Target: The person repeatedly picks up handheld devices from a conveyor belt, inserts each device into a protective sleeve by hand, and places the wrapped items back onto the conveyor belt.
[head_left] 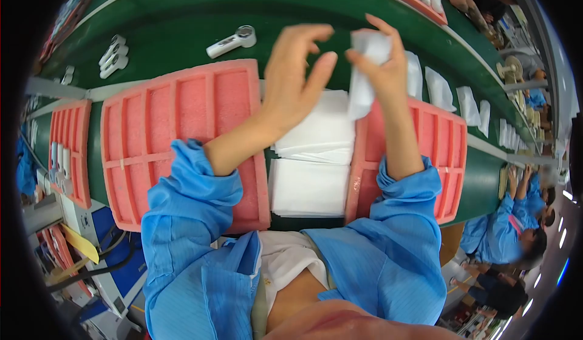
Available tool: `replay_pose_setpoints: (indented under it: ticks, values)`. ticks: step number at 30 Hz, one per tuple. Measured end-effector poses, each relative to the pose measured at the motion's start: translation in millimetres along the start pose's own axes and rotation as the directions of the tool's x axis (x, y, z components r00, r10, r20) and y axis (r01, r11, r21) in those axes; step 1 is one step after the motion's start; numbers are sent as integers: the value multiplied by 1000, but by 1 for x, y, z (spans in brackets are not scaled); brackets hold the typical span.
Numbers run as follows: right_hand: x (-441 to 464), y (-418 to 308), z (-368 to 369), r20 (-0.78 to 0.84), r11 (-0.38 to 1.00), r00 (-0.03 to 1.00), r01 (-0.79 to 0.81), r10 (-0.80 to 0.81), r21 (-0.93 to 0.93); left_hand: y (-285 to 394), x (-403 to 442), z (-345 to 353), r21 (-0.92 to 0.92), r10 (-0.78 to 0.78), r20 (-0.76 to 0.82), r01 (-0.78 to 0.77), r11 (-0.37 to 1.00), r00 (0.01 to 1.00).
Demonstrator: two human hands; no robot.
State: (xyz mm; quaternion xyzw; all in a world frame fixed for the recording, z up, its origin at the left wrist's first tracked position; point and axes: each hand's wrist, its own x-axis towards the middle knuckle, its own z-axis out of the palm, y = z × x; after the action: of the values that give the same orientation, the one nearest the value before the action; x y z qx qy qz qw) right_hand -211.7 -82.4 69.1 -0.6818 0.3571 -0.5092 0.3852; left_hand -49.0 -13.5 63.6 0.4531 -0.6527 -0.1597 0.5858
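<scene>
My right hand (385,61) grips a white wrapped packet (362,91) upright above the right tray's near corner; what is inside the wrap cannot be made out. To its left, my left hand (294,73) is raised with thumb and fingers apart, holding nothing and not touching the packet. Below both hands lie two stacks of flat white sheets or bags, a far stack (322,130) and a near stack (310,188). A white handheld device with a round head (234,41) rests on the green belt (176,36) beyond my left hand.
Pink compartment trays flank the stacks, one left (194,112) and one right (446,142). Several white wrapped packets (440,89) line the belt at right. More white devices (113,56) lie at far left. Co-workers in blue (501,231) sit along the right side.
</scene>
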Motion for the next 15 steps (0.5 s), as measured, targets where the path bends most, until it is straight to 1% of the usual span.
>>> replay_pose_setpoints:
  ticks: [1, 2, 3, 4, 5, 6, 7, 8, 10, 11, 13, 14, 15]
  values:
    - [15, 19, -9, -18, 996, 996, -89, 89, -11, -7, -7, 5, -6, -45, 28, 45, 999, 999]
    - [30, 37, -17, -8, 976, 979, -203, 203, -84, -12, -15, 11, 43, -73, 189, 67, 997, 979]
    - [41, 65, -22, -70, 959, 967, -254, 246, -124, -17, -24, 18, 92, -111, 346, 84, 992, 932]
    - [52, 93, -30, -51, 889, 967, -249, 249, -384, -19, -34, 23, 188, -131, 407, 58, 981, 904]
    - [57, 128, -34, 9, 814, 988, -121, 153, -568, -19, -44, 28, 277, -156, 466, 24, 961, 871]
    - [59, 163, -38, 83, 692, 994, 13, 68, -722, -22, -53, 32, 329, -135, 474, -33, 944, 870]
    - [61, 178, -39, 170, 531, 986, 144, -1, -835, -26, -61, 37, 379, -113, 484, -91, 921, 868]
    - [54, 146, -22, 122, 399, 992, 107, 12, -911, -28, -63, 38, 427, -93, 494, -149, 892, 864]
    - [57, 121, 8, 172, 421, 955, 262, -240, -868, -33, -64, 41, 427, -93, 511, -159, 890, 854]
    - [57, 96, 28, 248, 500, 920, 375, -303, -780, -34, -65, 42, 423, -91, 523, -166, 891, 848]
    - [53, 63, 75, 337, 643, 864, 503, -374, -577, -39, -68, 45, 412, -65, 502, -173, 895, 862]
    - [51, 45, 96, 390, 707, 853, 511, -346, -489, -41, -69, 46, 406, -51, 492, -177, 897, 869]
    - [50, 37, 117, 421, 732, 829, 537, -367, -420, -43, -70, 48, 376, -41, 461, -154, 914, 886]
